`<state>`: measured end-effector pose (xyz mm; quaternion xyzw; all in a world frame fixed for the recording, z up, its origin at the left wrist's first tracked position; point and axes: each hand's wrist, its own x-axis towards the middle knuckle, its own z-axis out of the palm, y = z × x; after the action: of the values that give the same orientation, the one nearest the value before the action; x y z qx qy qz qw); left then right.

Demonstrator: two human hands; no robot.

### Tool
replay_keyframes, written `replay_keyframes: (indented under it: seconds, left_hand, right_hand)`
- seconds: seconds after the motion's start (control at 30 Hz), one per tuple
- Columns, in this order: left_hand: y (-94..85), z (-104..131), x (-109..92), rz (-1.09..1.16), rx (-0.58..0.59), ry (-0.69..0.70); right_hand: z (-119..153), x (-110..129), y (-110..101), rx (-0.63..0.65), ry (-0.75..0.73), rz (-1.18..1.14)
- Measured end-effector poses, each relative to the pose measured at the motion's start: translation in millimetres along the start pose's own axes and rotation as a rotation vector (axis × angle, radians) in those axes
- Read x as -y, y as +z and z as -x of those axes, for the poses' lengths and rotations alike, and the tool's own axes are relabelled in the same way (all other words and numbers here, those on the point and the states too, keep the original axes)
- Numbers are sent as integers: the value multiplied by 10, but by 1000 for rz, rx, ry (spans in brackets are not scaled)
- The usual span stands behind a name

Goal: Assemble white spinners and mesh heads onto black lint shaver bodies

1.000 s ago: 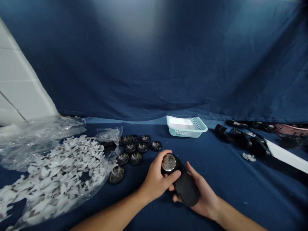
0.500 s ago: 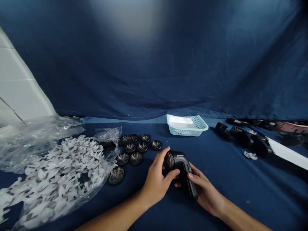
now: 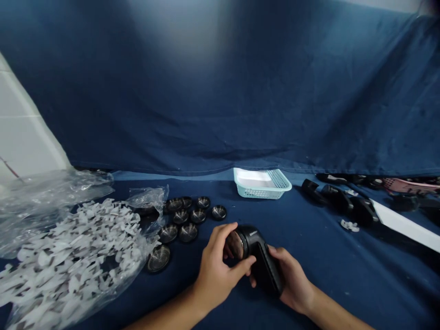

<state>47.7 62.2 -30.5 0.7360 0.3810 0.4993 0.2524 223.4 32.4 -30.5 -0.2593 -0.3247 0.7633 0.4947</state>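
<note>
A black fabric shaver (image 3: 263, 256) is held between both hands, its round metal head tilted to the left. My right hand (image 3: 295, 279) is wrapped around the handle from the right side. My left hand (image 3: 218, 270) curls around the round head (image 3: 236, 244), its fingers over the top edge and its thumb near the neck. The fingers partly hide the head's face. To the left of my left hand lie several round black mesh caps (image 3: 188, 232), the nearest cap (image 3: 159, 258) lying closest to my forearm.
A heap of white plastic pieces (image 3: 79, 252) lies on clear bagging (image 3: 51, 188) at the left. A light-blue basket (image 3: 263, 192) stands at the back. On the right are black shaver bodies (image 3: 338, 199), a white strip (image 3: 405, 224), small white parts (image 3: 349, 225) and a pink basket (image 3: 409, 185).
The view has shifted slightly. The shaver's head is turned a little more toward me, showing more of its round face. Both hands keep their hold.
</note>
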Motion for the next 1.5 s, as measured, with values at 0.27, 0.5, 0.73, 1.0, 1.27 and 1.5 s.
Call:
replay_keyframes:
  seconds: [0.27,0.5,0.73,1.0,1.27,1.5]
  left_hand:
    - [-2,29,-71,-137,-132,63]
    - [-32,55,-55,-130,-150,146]
    - [-34,70,-14,-134,-132,238]
    - [-32,39,-53,-166,-78,233]
    - [-27,41,-3,-181,-39,244]
    - [-19,-8,-20,-138,-17,149]
  right_hand:
    - [-17,-27,-71,50,34,-7]
    - [9,-36,-46,83,-8,70]
    - [23,-20,-71,90,26,73]
    - [-50,-58,-146,96,166,85]
    - [-22,-40,-119,40,197,42]
    - [-24,-32,-96,7,201,-17]
